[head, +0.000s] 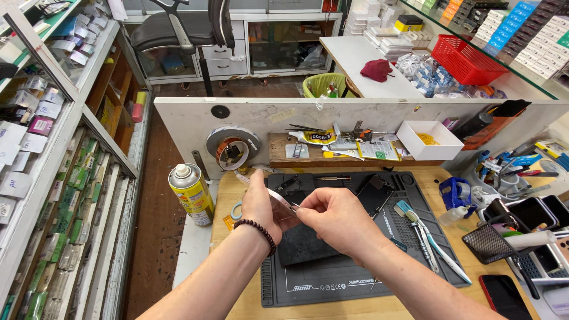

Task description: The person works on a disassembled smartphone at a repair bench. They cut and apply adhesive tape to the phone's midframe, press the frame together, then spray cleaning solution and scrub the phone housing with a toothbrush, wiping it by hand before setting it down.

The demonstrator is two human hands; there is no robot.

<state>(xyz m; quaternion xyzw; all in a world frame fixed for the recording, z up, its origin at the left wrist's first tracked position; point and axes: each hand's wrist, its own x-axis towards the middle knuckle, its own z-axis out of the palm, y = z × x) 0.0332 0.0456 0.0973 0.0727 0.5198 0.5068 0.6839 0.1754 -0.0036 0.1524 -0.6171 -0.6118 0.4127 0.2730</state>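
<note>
My left hand (259, 204), with a dark bead bracelet on the wrist, pinches a strip of clear tape (278, 198) that runs up toward the tape roll (232, 148) on the partition. My right hand (332, 216) grips the tape's other end between thumb and fingers. Both hands hover over a dark phone (305, 243) lying on the black work mat (355, 278). A second opened phone (374, 192) rests farther back on the mat.
A yellow spray can (191, 192) stands at the left table edge. Tweezers and a brush (424, 237) lie right of the mat. A black mesh basket (495, 243), a tool cup (504, 175), a white box (430, 140) and a red-cased phone (507, 296) crowd the right.
</note>
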